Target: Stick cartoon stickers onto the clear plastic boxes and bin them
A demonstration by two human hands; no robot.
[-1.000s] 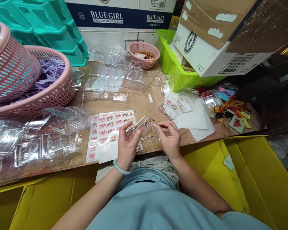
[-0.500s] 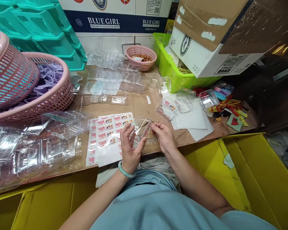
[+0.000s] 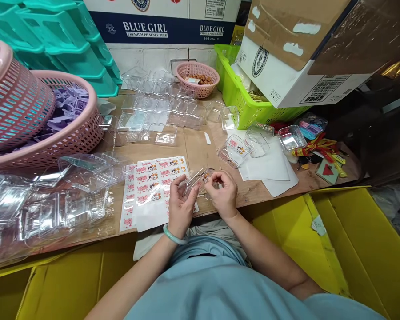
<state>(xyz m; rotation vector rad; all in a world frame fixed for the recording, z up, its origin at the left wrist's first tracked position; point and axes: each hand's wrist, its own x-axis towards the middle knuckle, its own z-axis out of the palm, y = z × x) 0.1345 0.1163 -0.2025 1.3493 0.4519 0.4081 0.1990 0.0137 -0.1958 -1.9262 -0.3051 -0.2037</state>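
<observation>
Both hands grip one small clear plastic box (image 3: pixel 198 180) with a red and white sticker on it, just above the table's near edge. My left hand (image 3: pixel 180 205) wraps its left end, a green bangle on the wrist. My right hand (image 3: pixel 224 195) pinches the right end with curled fingers. Under the hands lie sticker sheets (image 3: pixel 153 178) printed with the same red labels. Another stickered clear box (image 3: pixel 235 150) rests to the right on white backing paper (image 3: pixel 270 169).
Empty clear boxes (image 3: pixel 153 115) cover the table's middle and a heap (image 3: pixel 53 200) sits at left. Pink baskets (image 3: pixel 83 133) stand far left, a small pink basket (image 3: pixel 197 79) and a green crate (image 3: pixel 235 91) at the back. Yellow cartons (image 3: pixel 353 249) flank my lap.
The clear box was turned over between my hands. My right hand has come in closer and its fingers have curled onto the box's right end.
</observation>
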